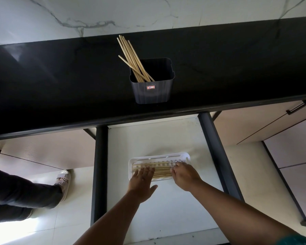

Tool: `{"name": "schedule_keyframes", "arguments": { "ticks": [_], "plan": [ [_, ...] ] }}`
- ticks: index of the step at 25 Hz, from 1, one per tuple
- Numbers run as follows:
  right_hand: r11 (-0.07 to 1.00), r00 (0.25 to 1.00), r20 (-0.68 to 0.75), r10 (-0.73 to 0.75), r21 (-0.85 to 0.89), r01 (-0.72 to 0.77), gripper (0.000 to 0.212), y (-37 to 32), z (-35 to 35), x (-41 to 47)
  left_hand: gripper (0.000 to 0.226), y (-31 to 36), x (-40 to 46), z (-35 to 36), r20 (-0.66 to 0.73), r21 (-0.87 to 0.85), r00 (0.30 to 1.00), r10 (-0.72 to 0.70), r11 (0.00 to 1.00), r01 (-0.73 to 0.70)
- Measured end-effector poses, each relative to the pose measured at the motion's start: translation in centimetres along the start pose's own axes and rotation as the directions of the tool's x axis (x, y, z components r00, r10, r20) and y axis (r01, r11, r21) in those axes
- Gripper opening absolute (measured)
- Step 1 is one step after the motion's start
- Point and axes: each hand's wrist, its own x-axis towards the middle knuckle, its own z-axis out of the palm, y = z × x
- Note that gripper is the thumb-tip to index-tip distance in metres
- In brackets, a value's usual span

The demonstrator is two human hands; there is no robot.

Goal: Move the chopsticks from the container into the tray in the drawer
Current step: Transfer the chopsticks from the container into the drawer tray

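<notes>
Both hands, left hand (pixel 142 181) flat, right hand (pixel 184 175) grip unclear, settle chopsticks in the drawer's tray (pixel 185 155); more chopsticks (pixel 131 57) remain in the container (pixel 152 91)

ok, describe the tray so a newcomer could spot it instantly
Below the black counter is an open drawer with a pale floor. The tray lies there under both hands: white, slotted, chopsticks flat inside, unlike the dark container upright on the counter.

Wooden chopsticks (pixel 131 57) lean left in grey container (pixel 153 91) on counter; more chopsticks flat in white tray (pixel 159 157) in open drawer (pixel 166 138).
</notes>
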Motion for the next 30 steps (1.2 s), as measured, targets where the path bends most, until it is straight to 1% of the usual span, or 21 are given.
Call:
{"name": "schedule_keyframes", "arguments": {
  "ticks": [3,6,8,10,12,14,16,17,18,20,21,22,24,25,27,28,30],
  "plan": [
    [1.0,0.996,-0.093,0.0,-0.012,-0.001,0.037,-0.6,-1.7,0.5,0.073,0.7,-0.1,-1.3,-0.126,-0.029,0.992,0.003,1.0,-0.006],
    [0.999,0.987,-0.155,-0.037,-0.009,0.036,0.029,-2.3,-4.5,1.4,0.061,1.5,0.1,-3.7,-0.254,-0.067,0.967,0.005,0.998,-0.023],
    [0.995,0.975,-0.216,-0.046,0.071,0.063,0.023,-3.9,-6.7,1.9,0.051,2.0,-0.1,-6.2,-0.382,-0.085,0.924,0.024,0.995,-0.061],
    [0.982,0.961,-0.269,-0.066,0.153,0.11,0.016,-5.3,-9.5,2.9,0.038,2.3,-0.2,-9.3,-0.509,-0.07,0.86,0.041,0.994,-0.088],
    [0.974,0.944,-0.315,-0.097,0.168,0.155,0.012,-6.3,-13.3,4.2,0.032,2.5,-0.3,-13.2,-0.582,0.015,0.808,0.089,0.995,-0.099],
    [0.967,0.914,-0.376,-0.151,0.138,0.216,0.014,-7.1,-17.4,5.8,0.027,2.1,-0.3,-18.0,-0.653,0.071,0.749,0.109,0.994,-0.083],
    [0.957,0.874,-0.444,-0.197,0.106,0.27,0.016,-8.1,-21.4,7.5,0.024,1.3,0.3,-23.4,-0.719,0.063,0.692,0.069,0.997,-0.035],
    [0.956,0.855,-0.483,-0.191,0.107,0.274,0.017,-8.6,-23.3,8.5,0.024,0.8,0.8,-26.0,-0.736,0.041,0.676,0.04,0.999,-0.015],
    [0.958,0.839,-0.52,-0.162,0.122,0.261,0.017,-9.0,-24.9,9.7,0.026,0.4,1.4,-28.4,-0.744,0.012,0.668,0.011,1.0,-0.003],
    [0.963,0.829,-0.553,-0.086,0.167,0.212,0.018,-9.7,-27.7,12.4,0.029,-0.6,3.1,-32.0,-0.732,-0.071,0.678,-0.059,0.997,0.01],
    [0.963,0.844,-0.535,-0.041,0.203,0.175,0.019,-9.7,-28.8,13.8,0.03,-1.1,4.0,-33.2,-0.714,-0.135,0.692,-0.108,0.991,0.015],
    [0.959,0.873,-0.488,0.019,0.255,0.121,0.023,-9.6,-29.6,15.4,0.031,-1.7,5.0,-34.0,-0.692,-0.211,0.703,-0.166,0.977,0.023],
    [0.941,0.932,-0.325,0.157,0.335,-0.041,0.032,-9.2,-30.9,18.3,0.032,-3.1,6.8,-34.6,-0.652,-0.349,0.707,-0.272,0.936,0.038],
    [0.943,0.953,-0.23,0.197,0.311,-0.12,0.03,-9.0,-31.4,19.6,0.032,-3.7,7.5,-34.4,-0.641,-0.398,0.705,-0.305,0.917,0.035],
    [0.967,0.977,-0.033,0.212,0.151,-0.205,0.013,-8.7,-31.9,21.9,0.033,-4.5,8.7,-34.1,-0.641,-0.434,0.701,-0.313,0.901,0.006],
    [0.974,0.977,0.045,0.211,0.076,-0.214,0.013,-8.7,-32.0,22.8,0.033,-4.8,9.2,-33.9,-0.647,-0.43,0.703,-0.297,0.903,-0.015],
    [0.977,0.965,0.153,0.212,-0.019,-0.212,0.023,-8.7,-31.8,24.4,0.035,-5.0,10.0,-33.8,-0.661,-0.412,0.706,-0.254,0.909,-0.059]
  ]
}}
